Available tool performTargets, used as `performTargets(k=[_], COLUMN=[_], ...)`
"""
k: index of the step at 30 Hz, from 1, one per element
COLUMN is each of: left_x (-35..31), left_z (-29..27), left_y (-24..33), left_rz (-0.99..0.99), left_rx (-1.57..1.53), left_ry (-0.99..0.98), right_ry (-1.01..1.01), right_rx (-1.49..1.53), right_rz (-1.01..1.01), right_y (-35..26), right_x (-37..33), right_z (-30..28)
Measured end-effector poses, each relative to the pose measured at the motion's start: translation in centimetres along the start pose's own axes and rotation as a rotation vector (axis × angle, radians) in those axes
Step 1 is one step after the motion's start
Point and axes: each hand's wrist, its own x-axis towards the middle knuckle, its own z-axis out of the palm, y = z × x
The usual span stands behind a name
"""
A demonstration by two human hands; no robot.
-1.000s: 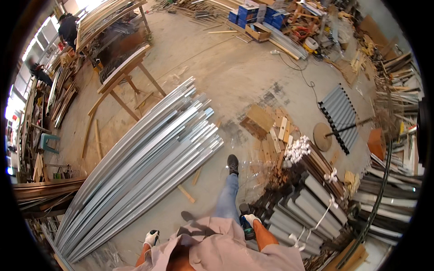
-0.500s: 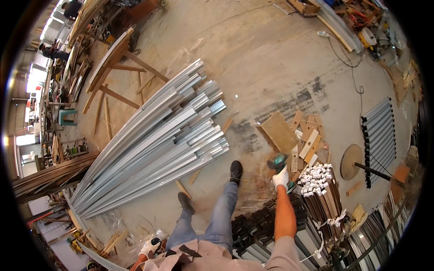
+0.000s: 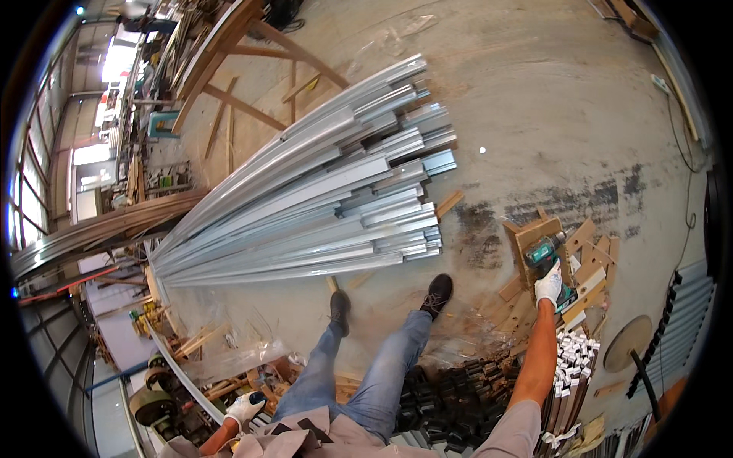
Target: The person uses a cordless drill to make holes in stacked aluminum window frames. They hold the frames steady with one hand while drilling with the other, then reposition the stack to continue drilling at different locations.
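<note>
My right hand, in a white glove, grips a teal and black cordless drill by its handle. The drill is held out over a cardboard box and loose wooden pieces with holes. Low at my left side, my gloved left hand is closed around something small and dark; its kind is not clear. In front of my feet lies a large fanned stack of long silvery metal profiles, with uneven ends toward the right.
Black-ended bars and a bundle of white-capped brown bars lie at lower right. Beyond them are a round disc on a pole and grey tubes. A wooden frame stands far left; a cable runs along the right.
The view has swung to the right, so the metal stack appears further left relative to my arm's reach. My right hand and the drill have shifted right, over the box and wood.
</note>
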Motion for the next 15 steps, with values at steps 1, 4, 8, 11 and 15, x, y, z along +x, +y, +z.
performTargets(k=[1, 4, 8, 11, 15], left_x=[-0.2, -0.2, -1.3, -0.6, -0.7], left_z=[-0.3, -0.2, -0.2, 0.2, -0.8], left_y=[1.3, 2.1, 6.0, 5.8, 7.1], left_rz=[-0.017, 0.015, -0.027, 0.034, 0.161], left_rx=[-0.033, -0.068, -0.18, -0.196, -0.306], left_ry=[-0.01, 0.022, 0.006, -0.013, 0.025], right_ry=[0.001, 0.019, -0.071, 0.045, 0.001], right_rx=[-0.044, -0.126, -0.197, -0.215, 0.173], right_rz=[-0.022, -0.01, 0.016, -0.017, -0.092], right_y=[0.5, 1.5, -0.5, -0.6, 0.8], right_x=[0.2, -0.2, -0.9, -3.2, -6.7], right_z=[0.7, 2.0, 0.0, -0.3, 0.2])
